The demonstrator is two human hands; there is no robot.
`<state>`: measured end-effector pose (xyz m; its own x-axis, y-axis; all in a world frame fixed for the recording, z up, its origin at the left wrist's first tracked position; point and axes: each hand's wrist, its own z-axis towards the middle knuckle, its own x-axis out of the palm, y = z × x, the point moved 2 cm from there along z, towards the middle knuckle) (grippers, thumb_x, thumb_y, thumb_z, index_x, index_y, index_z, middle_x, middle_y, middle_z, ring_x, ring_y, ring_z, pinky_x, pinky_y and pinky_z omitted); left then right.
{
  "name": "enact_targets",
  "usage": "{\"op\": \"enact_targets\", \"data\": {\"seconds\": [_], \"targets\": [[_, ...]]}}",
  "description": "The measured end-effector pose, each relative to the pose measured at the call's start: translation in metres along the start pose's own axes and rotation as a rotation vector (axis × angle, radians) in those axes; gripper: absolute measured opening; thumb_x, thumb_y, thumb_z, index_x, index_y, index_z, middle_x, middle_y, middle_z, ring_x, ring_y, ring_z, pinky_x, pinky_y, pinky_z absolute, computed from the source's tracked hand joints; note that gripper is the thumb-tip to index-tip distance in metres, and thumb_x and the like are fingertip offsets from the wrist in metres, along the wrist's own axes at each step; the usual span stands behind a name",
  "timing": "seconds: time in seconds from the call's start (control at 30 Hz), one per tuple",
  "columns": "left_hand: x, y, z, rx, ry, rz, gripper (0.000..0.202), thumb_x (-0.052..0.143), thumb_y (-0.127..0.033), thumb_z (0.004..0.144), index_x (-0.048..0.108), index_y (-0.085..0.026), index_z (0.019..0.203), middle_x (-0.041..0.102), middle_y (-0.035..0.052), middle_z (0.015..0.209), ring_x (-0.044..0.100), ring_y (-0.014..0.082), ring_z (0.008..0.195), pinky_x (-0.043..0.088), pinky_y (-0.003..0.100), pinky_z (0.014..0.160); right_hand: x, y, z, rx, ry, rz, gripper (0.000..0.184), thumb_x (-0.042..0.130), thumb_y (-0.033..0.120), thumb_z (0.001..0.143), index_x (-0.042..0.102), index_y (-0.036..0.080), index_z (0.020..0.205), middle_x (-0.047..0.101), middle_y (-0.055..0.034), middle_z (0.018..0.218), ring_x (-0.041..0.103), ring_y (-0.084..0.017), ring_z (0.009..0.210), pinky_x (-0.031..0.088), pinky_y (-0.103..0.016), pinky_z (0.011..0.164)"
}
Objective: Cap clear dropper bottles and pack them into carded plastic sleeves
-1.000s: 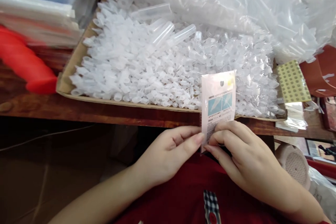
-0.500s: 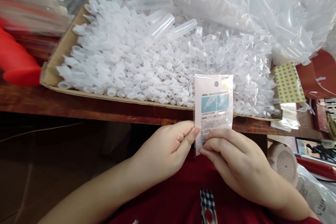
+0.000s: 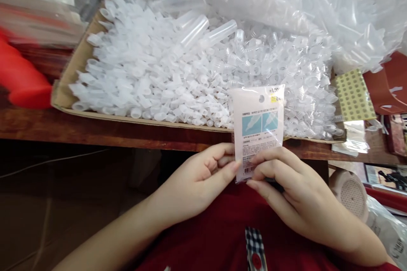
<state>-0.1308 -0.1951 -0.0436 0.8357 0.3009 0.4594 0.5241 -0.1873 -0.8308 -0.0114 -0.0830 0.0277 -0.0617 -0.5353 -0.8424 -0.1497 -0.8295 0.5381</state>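
Note:
A small clear plastic packet with a printed card (image 3: 259, 135) stands upright in front of me, its hang hole at the top and two blue pictures facing me. My left hand (image 3: 206, 173) pinches its left edge between thumb and bent fingers. At the lower right, my right hand (image 3: 289, 186) has its fingertips on the packet's face, with the thumb near the bottom edge. Just behind the packet lies a shallow cardboard tray (image 3: 143, 122) heaped with white pointed nozzle caps (image 3: 152, 63) and clear threaded pieces (image 3: 305, 80).
Large clear bags of plastic tubes (image 3: 318, 4) rest over the tray's back. A yellow sheet of round stickers (image 3: 355, 95) lies at its right. A red object (image 3: 27, 76) stands at left on the wooden table (image 3: 95, 129). A beige perforated object (image 3: 349, 192) is at lower right.
The packet now faces me more squarely, and its barcode shows. My right fingers have shifted slightly right along its lower part. The left hand keeps its hold.

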Motion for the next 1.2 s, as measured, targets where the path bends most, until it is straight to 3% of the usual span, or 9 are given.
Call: {"op": "enact_targets", "data": {"seconds": [0.1, 0.27, 0.63, 0.93, 1.2], "targets": [[0.005, 0.009, -0.004, 0.003, 0.001, -0.204, 0.037, 0.063, -0.018, 0.087, 0.063, -0.03, 0.122, 0.072, 0.0006, 0.119, 0.066, 0.0144, 0.106, 0.048, 0.02, 0.094, 0.004, 0.001, 0.005, -0.011, -0.001, -0.07, 0.012, 0.048, 0.014, 0.093, 0.057, 0.016, 0.085, 0.062, -0.0078, 0.089, 0.063, -0.017, 0.081, 0.055, -0.028, 0.072], [0.011, 0.007, -0.008, 0.001, 0.044, -0.271, 0.045, 0.063, -0.007, 0.083, 0.066, -0.032, 0.121, 0.073, 0.0, 0.117, 0.068, 0.0132, 0.105, 0.049, 0.016, 0.09, 0.005, 0.005, 0.011, -0.006, -0.024, -0.175, 0.017, 0.046, 0.013, 0.092, 0.057, 0.017, 0.081, 0.06, -0.007, 0.081, 0.06, -0.018, 0.075, 0.054, -0.029, 0.066], [0.013, 0.004, -0.008, -0.102, 0.02, -0.247, 0.041, 0.072, -0.013, 0.078, 0.068, -0.026, 0.117, 0.073, 0.0013, 0.118, 0.063, 0.0245, 0.116, 0.053, 0.026, 0.091, 0.004, 0.01, 0.017, 0.025, -0.011, -0.216, 0.018, 0.045, 0.014, 0.091, 0.056, 0.016, 0.077, 0.057, -0.0061, 0.079, 0.056, -0.017, 0.068, 0.051, -0.028, 0.059], [0.013, 0.002, -0.008, -0.086, 0.012, -0.178, 0.034, 0.067, -0.022, 0.084, 0.068, -0.028, 0.117, 0.072, 0.0006, 0.119, 0.06, 0.0248, 0.119, 0.051, 0.028, 0.095, 0.003, 0.014, 0.022, -0.018, -0.019, -0.28, 0.019, 0.046, 0.012, 0.089, 0.057, 0.016, 0.074, 0.056, -0.0049, 0.073, 0.056, -0.016, 0.065, 0.049, -0.027, 0.055], [0.013, 0.003, -0.009, -0.109, -0.006, -0.168, 0.037, 0.066, -0.018, 0.084, 0.067, -0.026, 0.12, 0.072, 0.0017, 0.118, 0.059, 0.0273, 0.121, 0.05, 0.033, 0.098, 0.004, 0.014, 0.021, 0.033, -0.015, -0.244, 0.017, 0.047, 0.012, 0.088, 0.057, 0.016, 0.075, 0.057, -0.0049, 0.075, 0.055, -0.016, 0.064, 0.049, -0.026, 0.055]]}}
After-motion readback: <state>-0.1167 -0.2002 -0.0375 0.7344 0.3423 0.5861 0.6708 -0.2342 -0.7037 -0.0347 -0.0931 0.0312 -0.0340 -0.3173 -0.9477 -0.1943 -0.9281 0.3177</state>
